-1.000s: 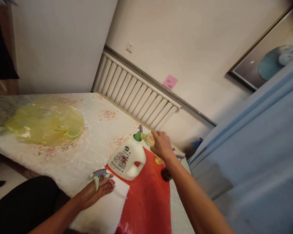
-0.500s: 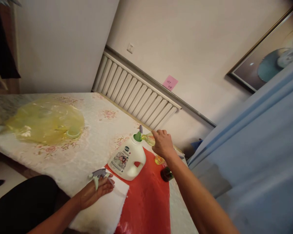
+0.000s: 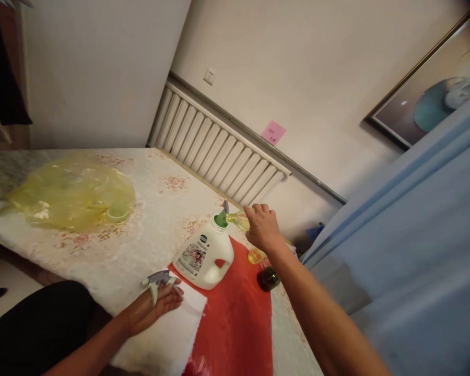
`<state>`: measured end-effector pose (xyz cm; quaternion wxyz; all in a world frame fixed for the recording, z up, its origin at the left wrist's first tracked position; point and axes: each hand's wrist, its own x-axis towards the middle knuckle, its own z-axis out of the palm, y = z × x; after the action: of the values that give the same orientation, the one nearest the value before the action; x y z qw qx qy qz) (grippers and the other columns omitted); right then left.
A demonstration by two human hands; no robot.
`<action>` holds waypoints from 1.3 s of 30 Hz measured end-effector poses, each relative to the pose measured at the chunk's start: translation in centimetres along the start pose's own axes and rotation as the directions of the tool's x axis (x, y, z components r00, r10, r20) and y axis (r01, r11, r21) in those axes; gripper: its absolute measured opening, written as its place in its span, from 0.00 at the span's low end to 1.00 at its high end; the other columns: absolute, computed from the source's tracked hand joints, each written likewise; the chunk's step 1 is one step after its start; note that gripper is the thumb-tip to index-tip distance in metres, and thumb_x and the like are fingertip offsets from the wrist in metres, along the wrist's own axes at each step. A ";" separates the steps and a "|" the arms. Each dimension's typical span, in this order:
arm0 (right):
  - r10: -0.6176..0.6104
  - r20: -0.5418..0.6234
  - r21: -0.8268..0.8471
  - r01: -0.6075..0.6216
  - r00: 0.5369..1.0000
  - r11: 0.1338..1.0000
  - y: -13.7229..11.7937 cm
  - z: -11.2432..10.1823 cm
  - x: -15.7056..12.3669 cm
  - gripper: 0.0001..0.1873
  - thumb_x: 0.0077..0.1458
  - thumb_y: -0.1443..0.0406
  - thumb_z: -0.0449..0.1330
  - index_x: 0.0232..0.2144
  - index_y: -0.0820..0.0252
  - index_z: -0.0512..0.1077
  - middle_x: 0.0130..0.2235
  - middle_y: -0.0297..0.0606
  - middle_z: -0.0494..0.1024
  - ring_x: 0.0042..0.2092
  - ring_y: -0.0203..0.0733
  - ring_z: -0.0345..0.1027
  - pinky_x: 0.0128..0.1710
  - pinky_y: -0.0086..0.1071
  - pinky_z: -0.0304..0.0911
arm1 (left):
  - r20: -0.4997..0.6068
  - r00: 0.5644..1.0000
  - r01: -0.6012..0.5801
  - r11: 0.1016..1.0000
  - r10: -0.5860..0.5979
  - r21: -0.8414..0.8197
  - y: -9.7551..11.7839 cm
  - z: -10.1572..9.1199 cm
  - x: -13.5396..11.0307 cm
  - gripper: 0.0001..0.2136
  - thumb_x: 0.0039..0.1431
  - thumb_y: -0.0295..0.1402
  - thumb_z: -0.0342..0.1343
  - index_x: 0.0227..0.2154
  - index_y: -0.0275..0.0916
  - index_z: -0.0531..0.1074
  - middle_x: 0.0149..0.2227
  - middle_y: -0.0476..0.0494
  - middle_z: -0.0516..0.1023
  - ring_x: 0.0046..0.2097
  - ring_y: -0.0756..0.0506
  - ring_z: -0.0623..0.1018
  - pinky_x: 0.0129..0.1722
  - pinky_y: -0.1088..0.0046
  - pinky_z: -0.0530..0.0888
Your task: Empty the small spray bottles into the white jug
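Observation:
A white detergent jug [image 3: 206, 256] with a green spout [image 3: 220, 219] stands upright on a red cloth [image 3: 238, 324]. Beside that spout, my right hand [image 3: 263, 227] is wrapped around a clear bottle [image 3: 241, 221] tipped on its side, its neck at the jug's mouth. Whether liquid flows cannot be made out. Low in the view, my left hand [image 3: 156, 308] grips a grey and pale green trigger sprayer head [image 3: 159, 282] with its thin tube over a white towel [image 3: 180, 334]. Another grey sprayer head [image 3: 226, 206] shows behind the jug.
A yellow plastic bag [image 3: 74, 193] and a pale green cap [image 3: 117, 213] lie on the flowered tablecloth [image 3: 152, 209]. Right of the jug are a small yellow container [image 3: 255, 255] and a dark green one [image 3: 268, 279]. A radiator [image 3: 219, 146] runs behind; a blue curtain [image 3: 407, 250] hangs at right.
My right hand and the bottle have shifted very slightly, the hand a little to the right. My left hand and the jug look the same.

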<state>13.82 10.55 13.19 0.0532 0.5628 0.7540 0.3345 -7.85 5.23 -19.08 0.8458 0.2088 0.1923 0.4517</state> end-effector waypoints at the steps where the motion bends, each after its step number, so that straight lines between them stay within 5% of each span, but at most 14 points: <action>1: -0.004 -0.003 -0.003 0.004 1.000 1.000 0.0 -0.1 0.0 0.30 0.47 0.69 0.58 0.55 0.55 0.63 0.51 0.46 0.70 0.51 0.53 0.58 0.43 0.41 0.55 | 0.000 1.000 0.001 1.000 -0.001 0.002 0.0 0.0 0.0 0.15 0.53 0.39 0.67 0.40 0.37 0.77 0.37 0.41 0.81 0.40 0.46 0.79 0.48 0.65 0.74; 20: -0.066 -0.021 -0.049 0.065 0.998 0.997 -0.4 -1.2 0.5 0.34 0.47 0.72 0.58 0.58 0.57 0.62 0.55 0.51 0.67 0.55 0.55 0.54 0.48 0.45 0.52 | -0.007 1.000 -0.011 0.999 0.011 0.040 0.0 -0.1 0.0 0.15 0.53 0.40 0.67 0.41 0.39 0.77 0.37 0.43 0.80 0.40 0.46 0.79 0.49 0.65 0.73; 39: -0.231 -0.101 -0.108 0.220 0.968 0.969 -1.3 -2.2 1.3 0.27 0.55 0.70 0.56 0.58 0.60 0.64 0.56 0.53 0.66 0.58 0.59 0.52 0.55 0.50 0.46 | 0.013 1.000 -0.005 1.000 0.005 0.015 -0.4 -1.0 0.4 0.15 0.55 0.38 0.66 0.43 0.38 0.77 0.37 0.42 0.81 0.40 0.46 0.79 0.49 0.66 0.73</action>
<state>11.32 10.57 14.56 0.0754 0.4505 0.7980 0.3932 -7.86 5.50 -20.18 0.8445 0.2184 0.1894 0.4509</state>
